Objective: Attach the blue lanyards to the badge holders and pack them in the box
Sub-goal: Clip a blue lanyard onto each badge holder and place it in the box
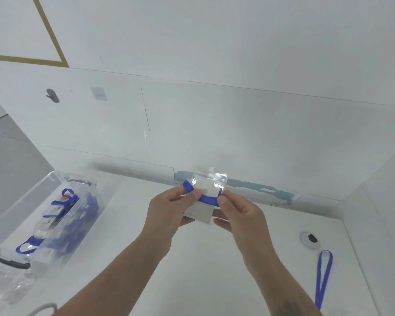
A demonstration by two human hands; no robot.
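Above the white table I hold a clear badge holder (207, 185) with a white card inside, and a blue lanyard (209, 199) runs across its front. My left hand (169, 207) pinches the lanyard's left end against the holder with thumb and fingers. My right hand (234, 212) pinches the lanyard's right part with its thumb, fingers curled behind the holder. A clear plastic box (16, 208) at the left holds several badge holders with blue lanyards. Another blue lanyard (323, 277) lies loose on the table at the right.
A round cable grommet (310, 240) is set in the white table (192, 265) near the right lanyard. A white wall panel rises right behind the table. Crumpled clear plastic bags (7, 283) lie at the lower left by the box. Grey floor shows at far left.
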